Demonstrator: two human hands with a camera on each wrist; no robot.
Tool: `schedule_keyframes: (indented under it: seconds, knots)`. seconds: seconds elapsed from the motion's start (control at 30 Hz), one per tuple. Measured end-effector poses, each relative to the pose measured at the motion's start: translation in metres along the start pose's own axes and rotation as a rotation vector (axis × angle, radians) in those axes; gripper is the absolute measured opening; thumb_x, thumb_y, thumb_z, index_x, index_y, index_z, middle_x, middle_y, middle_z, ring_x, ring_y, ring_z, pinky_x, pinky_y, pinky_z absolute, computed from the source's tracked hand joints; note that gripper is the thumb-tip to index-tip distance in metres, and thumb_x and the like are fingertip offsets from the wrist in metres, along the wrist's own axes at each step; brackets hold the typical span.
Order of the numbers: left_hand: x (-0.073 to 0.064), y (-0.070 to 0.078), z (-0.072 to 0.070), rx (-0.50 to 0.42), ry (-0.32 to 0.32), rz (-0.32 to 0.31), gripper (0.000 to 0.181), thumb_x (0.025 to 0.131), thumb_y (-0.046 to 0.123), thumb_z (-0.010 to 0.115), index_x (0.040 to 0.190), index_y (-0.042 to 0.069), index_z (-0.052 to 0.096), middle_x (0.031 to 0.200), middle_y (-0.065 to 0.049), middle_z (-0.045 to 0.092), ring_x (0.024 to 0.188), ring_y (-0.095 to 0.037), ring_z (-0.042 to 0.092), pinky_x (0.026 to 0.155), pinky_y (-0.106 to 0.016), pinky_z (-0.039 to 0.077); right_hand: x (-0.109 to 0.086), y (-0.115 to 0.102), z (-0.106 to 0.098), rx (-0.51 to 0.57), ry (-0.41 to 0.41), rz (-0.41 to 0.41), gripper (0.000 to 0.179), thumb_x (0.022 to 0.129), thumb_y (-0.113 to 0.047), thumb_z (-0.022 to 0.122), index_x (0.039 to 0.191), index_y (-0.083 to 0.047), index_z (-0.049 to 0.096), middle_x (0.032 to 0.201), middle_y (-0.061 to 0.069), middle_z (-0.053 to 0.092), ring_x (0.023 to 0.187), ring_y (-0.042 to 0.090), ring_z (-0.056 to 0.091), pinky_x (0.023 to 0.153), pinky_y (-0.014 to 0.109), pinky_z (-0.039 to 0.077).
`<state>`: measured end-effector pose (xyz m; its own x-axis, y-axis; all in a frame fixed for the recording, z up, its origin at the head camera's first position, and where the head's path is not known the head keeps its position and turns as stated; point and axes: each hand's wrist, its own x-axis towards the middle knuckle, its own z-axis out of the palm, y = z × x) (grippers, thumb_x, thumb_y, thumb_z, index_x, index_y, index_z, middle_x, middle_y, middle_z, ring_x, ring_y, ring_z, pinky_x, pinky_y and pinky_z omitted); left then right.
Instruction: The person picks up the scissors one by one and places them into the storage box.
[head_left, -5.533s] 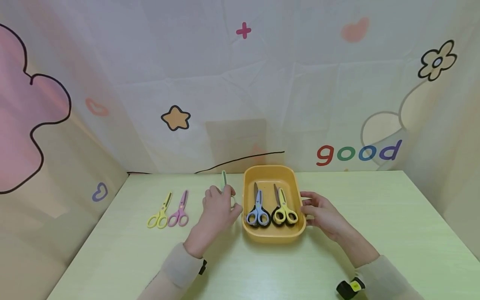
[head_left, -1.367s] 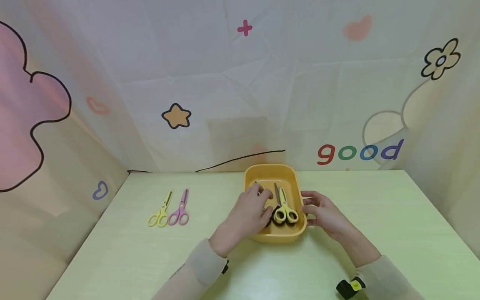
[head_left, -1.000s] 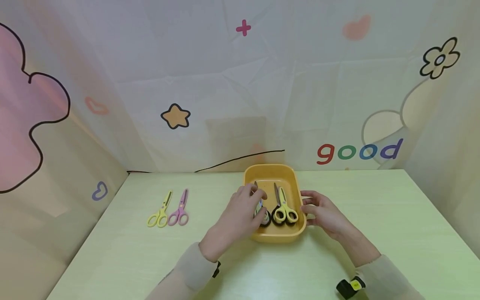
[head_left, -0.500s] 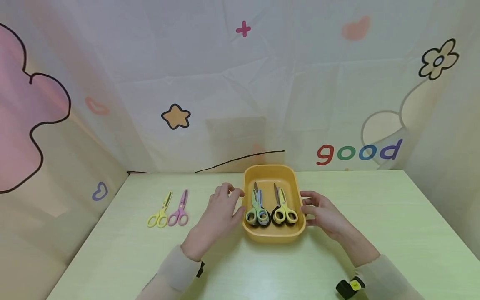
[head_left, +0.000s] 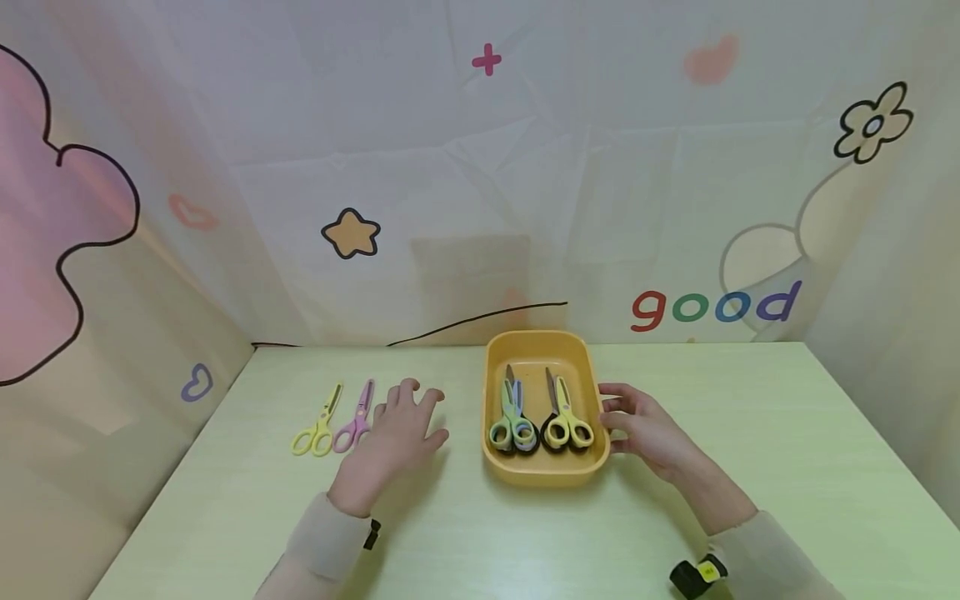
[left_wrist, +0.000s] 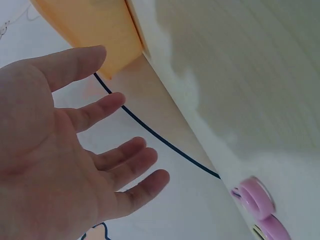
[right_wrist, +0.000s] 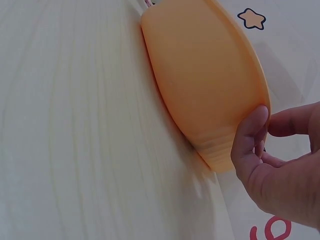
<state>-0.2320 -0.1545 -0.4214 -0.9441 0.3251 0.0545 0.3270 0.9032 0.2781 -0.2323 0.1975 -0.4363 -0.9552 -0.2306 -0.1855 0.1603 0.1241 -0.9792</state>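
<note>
My left hand (head_left: 393, 429) hovers over the table with spread, slightly bent fingers and holds nothing. It partly covers the pink scissors (head_left: 363, 408), whose handle loops also show in the left wrist view. Yellow scissors (head_left: 321, 429) lie just left of them. My right hand (head_left: 641, 425) touches the right outer side of a yellow-orange plastic bin (head_left: 543, 479) with its thumb and fingertips. Inside the bin, green scissors (head_left: 507, 408) lie over blue scissors (head_left: 519, 392) on the left, with a black-handled pair beneath. On the right, yellow scissors (head_left: 566, 408) overlap another black-handled pair (head_left: 551, 387).
The pale green table (head_left: 540, 550) ends at a printed cloth backdrop (head_left: 540, 167), close behind the bin. A black wrist device (head_left: 697, 575) shows at my right cuff, and part of another (head_left: 371, 533) at my left.
My left hand laid the green scissors on the blue pair in the bin and let go. It then moved left, towards the pink scissors. My right hand stayed at the bin.
</note>
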Motion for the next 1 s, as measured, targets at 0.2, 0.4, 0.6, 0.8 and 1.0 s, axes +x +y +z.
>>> schedule_keyframes:
  seconds: [0.2, 0.4, 0.6, 0.8, 1.0]
  knots:
    - [-0.006, -0.015, -0.002, 0.007, -0.053, -0.058, 0.050, 0.098, 0.026, 0.068, 0.141, 0.007, 0.051, 0.146, -0.033, 0.036, 0.137, -0.050, 0.033, 0.104, -0.071, 0.034, 0.000, 0.001, 0.000, -0.002, 0.004, 0.002, 0.057, 0.102, -0.002, 0.050, 0.154, 0.006, 0.028, 0.129, 0.024, 0.044, 0.100, 0.026, 0.054, 0.075, 0.034, 0.058]
    - [-0.008, -0.032, -0.003, 0.022, -0.117, -0.153, 0.054, 0.100, 0.028, 0.066, 0.146, 0.007, 0.048, 0.150, -0.036, 0.032, 0.141, -0.051, 0.028, 0.106, -0.072, 0.029, 0.000, 0.001, 0.000, -0.012, 0.006, 0.010, 0.057, 0.102, -0.003, 0.051, 0.154, 0.006, 0.027, 0.130, 0.025, 0.044, 0.102, 0.029, 0.054, 0.077, 0.035, 0.058]
    - [-0.009, -0.040, -0.006, 0.064, -0.157, -0.247, 0.059, 0.100, 0.031, 0.064, 0.150, 0.005, 0.045, 0.153, -0.037, 0.028, 0.140, -0.053, 0.027, 0.106, -0.072, 0.026, 0.000, 0.000, 0.000, -0.011, 0.004, 0.006, 0.057, 0.103, -0.003, 0.050, 0.154, 0.006, 0.027, 0.131, 0.025, 0.044, 0.104, 0.029, 0.054, 0.079, 0.035, 0.058]
    - [-0.012, -0.047, -0.007, 0.076, -0.185, -0.272, 0.059, 0.099, 0.030, 0.063, 0.146, -0.002, 0.046, 0.145, -0.038, 0.037, 0.135, -0.056, 0.031, 0.104, -0.076, 0.027, -0.001, 0.000, 0.001, -0.015, 0.004, 0.007, 0.058, 0.103, -0.003, 0.050, 0.154, 0.006, 0.027, 0.133, 0.027, 0.043, 0.106, 0.030, 0.055, 0.079, 0.035, 0.058]
    - [-0.012, -0.048, -0.007, 0.074, -0.184, -0.275, 0.057, 0.099, 0.031, 0.063, 0.141, -0.004, 0.049, 0.141, -0.037, 0.043, 0.130, -0.056, 0.038, 0.103, -0.076, 0.028, -0.001, 0.000, 0.001, -0.012, 0.004, 0.008, 0.057, 0.103, -0.003, 0.050, 0.154, 0.006, 0.027, 0.132, 0.026, 0.044, 0.105, 0.030, 0.055, 0.079, 0.035, 0.058]
